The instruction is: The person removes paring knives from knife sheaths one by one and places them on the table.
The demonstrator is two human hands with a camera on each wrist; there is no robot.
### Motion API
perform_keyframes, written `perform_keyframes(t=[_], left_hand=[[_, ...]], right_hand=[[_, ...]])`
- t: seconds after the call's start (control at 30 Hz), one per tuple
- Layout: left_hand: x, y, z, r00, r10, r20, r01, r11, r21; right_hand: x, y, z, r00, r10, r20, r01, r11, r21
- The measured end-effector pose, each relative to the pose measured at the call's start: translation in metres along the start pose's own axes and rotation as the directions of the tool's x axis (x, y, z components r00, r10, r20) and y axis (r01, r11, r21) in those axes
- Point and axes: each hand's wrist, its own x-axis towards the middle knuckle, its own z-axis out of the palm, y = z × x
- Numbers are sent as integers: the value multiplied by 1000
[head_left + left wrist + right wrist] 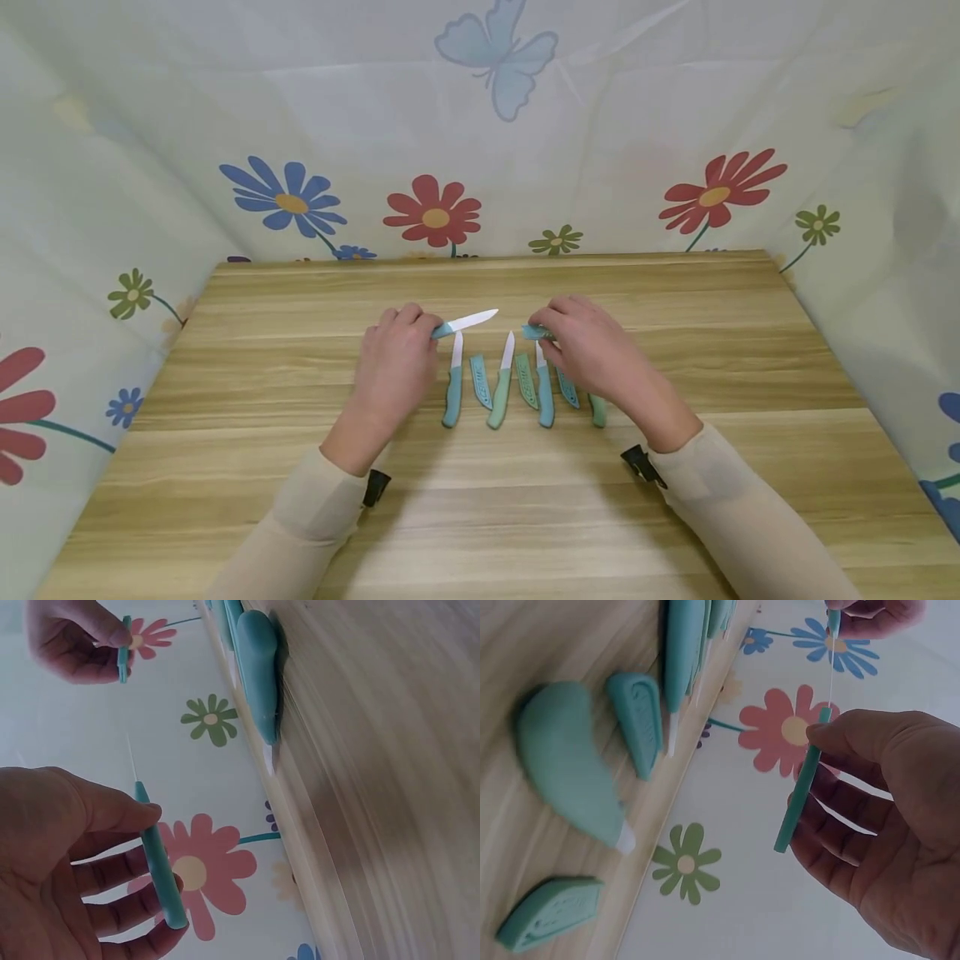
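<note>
My left hand (397, 354) grips a paring knife (159, 870) by its teal handle, thumb on one side and fingers on the other. Its white blade points right, toward a teal blade sheath (802, 787) pinched between the thumb and fingers of my right hand (588, 346). Knife and sheath are apart, both above the table. Below them lie a blue-handled knife (453, 396), a blue sheath (482, 381), a green-handled knife (499, 396), a green sheath (527, 381) and another blue-handled knife (546, 400). My right hand partly hides a further blue sheath (568, 392) and green-handled knife (597, 410).
Another green sheath (551, 911) shows on the wooden table (480, 517) in the right wrist view. A flower-printed curtain (600, 167) hangs behind the table and along its sides. Each wrist wears a dark strap clip (641, 463).
</note>
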Motion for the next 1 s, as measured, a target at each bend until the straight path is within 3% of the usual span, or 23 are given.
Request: perform_keyframes(t=[0.47,0.73,1.0], left_hand=[[-6,-18,-6,994,-107,-6,107,994,-12],[-10,-29,-6,989,-150,18,150,989,2],[-17,-40,-5,980,-194,38,196,980,-44]], right_hand=[[37,-26,7,981,47,189,-70,991,114],[58,-42,14,967,43,250,-75,990,118],[76,-60,20,952,10,306,-61,986,157]])
